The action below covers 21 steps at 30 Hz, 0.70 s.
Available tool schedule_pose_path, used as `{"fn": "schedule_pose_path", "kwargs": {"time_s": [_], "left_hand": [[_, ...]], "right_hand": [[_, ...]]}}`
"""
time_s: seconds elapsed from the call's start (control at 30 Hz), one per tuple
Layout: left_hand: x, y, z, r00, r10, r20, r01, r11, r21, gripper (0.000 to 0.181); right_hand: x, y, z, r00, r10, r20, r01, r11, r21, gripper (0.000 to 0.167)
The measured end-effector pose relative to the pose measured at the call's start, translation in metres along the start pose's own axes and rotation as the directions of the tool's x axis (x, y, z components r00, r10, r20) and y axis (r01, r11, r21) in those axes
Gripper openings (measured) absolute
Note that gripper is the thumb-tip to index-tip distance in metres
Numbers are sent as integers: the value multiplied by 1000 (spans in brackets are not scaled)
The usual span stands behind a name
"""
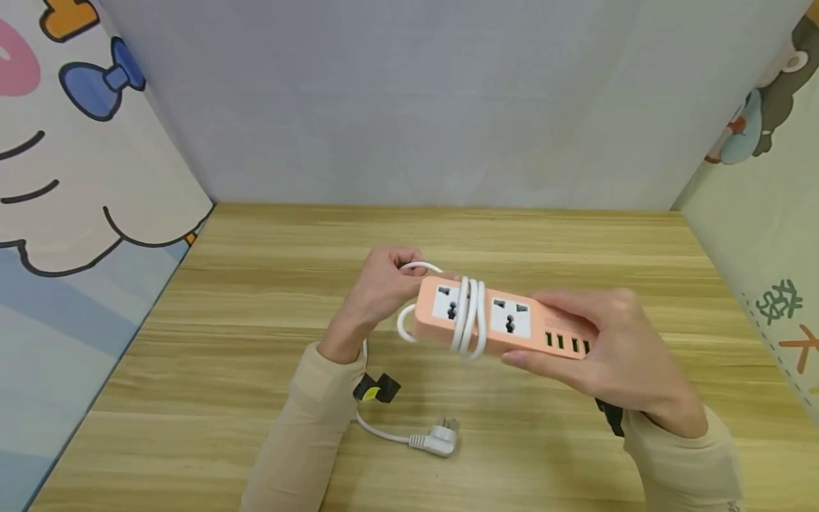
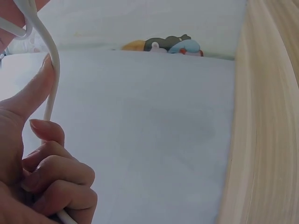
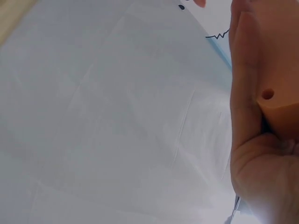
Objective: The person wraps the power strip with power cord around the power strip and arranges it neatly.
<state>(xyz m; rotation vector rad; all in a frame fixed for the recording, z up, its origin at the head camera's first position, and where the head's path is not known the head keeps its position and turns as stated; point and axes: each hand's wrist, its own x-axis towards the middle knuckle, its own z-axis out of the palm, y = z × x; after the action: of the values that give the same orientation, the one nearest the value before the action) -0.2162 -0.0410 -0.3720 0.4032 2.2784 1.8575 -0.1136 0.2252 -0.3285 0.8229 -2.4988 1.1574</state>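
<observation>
An orange power strip [image 1: 505, 323] with white sockets and several USB ports is held above the table by my right hand [image 1: 614, 355], its thumb and fingers along opposite long sides. White cord [image 1: 472, 316] wraps several times round the strip's left part. In the left wrist view, my left hand [image 2: 51, 163] has its fingers curled round the cord [image 2: 53, 70], the thumb lying against it. The cord's free end hangs past the left wrist to a white plug [image 1: 441, 437] on the table. In the right wrist view the strip's orange end [image 3: 282, 112] lies against the palm.
The wood-grain table [image 1: 256, 284] meets a pale back wall [image 1: 409, 107]. Cartoon-printed panels stand at left and right. A black piece with a yellow patch [image 1: 376, 389] sits by the cord near the left sleeve. A black strap [image 1: 610, 416] shows at the right wrist.
</observation>
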Motion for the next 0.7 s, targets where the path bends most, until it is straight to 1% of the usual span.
{"fn": "schedule_pose_path", "kwargs": {"time_s": [0.1, 0.2, 0.37, 0.43, 0.63, 0.7], "left_hand": [[-1, 1, 0, 1000, -3, 8, 3, 1000, 14, 44], [-1, 1, 1, 1000, -2, 29, 2, 1000, 20, 49], [0, 2, 2, 998, -17, 63, 18, 1000, -20, 60], [0, 2, 3, 997, -21, 71, 23, 999, -29, 59], [0, 3, 2, 996, -20, 90, 25, 999, -47, 56], [0, 3, 2, 995, -29, 92, 33, 998, -50, 56]], "right_hand": [[0, 1, 2, 1000, -15, 15, 15, 1000, -14, 47], [1, 3, 4, 999, -33, 26, 34, 999, -33, 47], [1, 6, 5, 997, -58, 46, 61, 996, -63, 45], [2, 7, 5, 996, -68, 55, 72, 995, -71, 44], [3, 6, 5, 995, -30, 98, 41, 993, -109, 42], [3, 6, 5, 993, -15, 115, 29, 992, -122, 40]]}}
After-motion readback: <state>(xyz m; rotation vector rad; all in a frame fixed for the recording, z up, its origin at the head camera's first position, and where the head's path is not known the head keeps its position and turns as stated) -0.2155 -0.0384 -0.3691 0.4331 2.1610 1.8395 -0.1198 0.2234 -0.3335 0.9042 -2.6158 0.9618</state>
